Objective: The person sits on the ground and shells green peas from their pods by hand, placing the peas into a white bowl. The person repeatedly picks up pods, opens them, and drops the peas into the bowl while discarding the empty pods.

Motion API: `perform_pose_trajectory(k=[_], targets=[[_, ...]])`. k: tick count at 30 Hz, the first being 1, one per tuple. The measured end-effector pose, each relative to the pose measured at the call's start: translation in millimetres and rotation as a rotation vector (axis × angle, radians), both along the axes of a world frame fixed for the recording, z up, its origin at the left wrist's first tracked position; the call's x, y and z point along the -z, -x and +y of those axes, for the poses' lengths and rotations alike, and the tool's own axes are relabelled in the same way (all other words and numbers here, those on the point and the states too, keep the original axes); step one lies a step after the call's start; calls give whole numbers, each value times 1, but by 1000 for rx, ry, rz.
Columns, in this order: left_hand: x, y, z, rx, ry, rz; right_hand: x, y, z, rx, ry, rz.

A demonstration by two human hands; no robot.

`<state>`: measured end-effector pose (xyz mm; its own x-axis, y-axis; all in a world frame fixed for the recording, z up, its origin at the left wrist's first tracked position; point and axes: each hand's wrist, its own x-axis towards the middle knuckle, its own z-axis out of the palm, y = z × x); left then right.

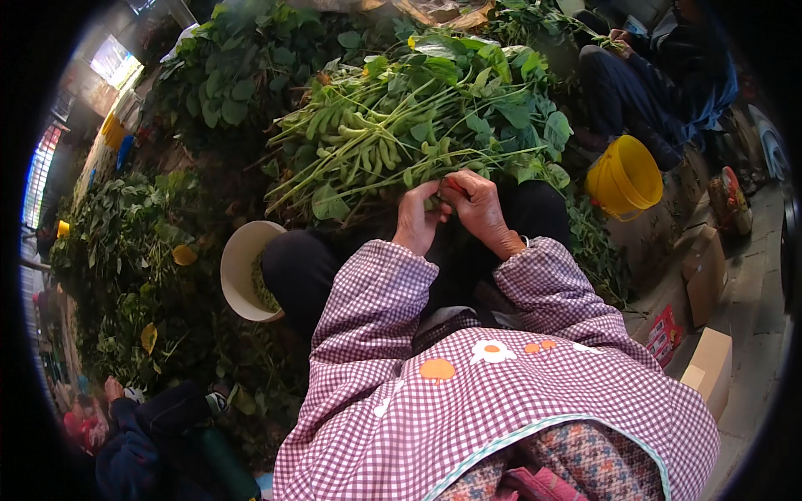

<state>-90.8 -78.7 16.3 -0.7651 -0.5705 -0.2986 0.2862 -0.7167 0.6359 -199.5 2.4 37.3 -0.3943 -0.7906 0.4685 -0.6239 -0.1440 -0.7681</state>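
A heap of green soybean plants [401,119], with stems, leaves and clustered pods, lies in front of my knees. At its near edge my left hand [418,216] and my right hand [476,203] meet, fingertips close together. My left hand has curled fingers around something small and green, probably a pod, mostly hidden. Something small and red shows at the fingers of my right hand; what it is, I cannot tell. Beside my left knee stands a white bucket [241,269] with small green beans or pods inside.
A yellow bucket [626,178] stands right, near a seated person [651,94] handling stems. More cut plants [138,250] cover the ground at left. Cardboard boxes [705,275] and a lidded jar [730,201] are at right. Another person's sleeve [128,451] shows lower left.
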Motion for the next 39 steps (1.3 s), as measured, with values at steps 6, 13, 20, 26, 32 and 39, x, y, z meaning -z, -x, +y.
perform_pose_trajectory(k=[6, 13, 20, 26, 32, 39], targets=[[-5, 4, 6, -30, -14, -29, 2, -5, 5, 132, 67, -196], [-1, -1, 3, -10, -3, 29, -5, -12, 27, 103, -100, -699], [-5, 3, 6, 10, 61, -56, 4, -7, 23, 76, -25, -543], [6, 0, 5, -18, 100, -59, -1, -12, 20, 78, -56, -435], [2, 7, 11, -29, 72, -70, 13, -7, 22, 131, -35, -351], [-1, 2, 8, 10, 35, -76, -2, -7, 18, 73, 3, -50]])
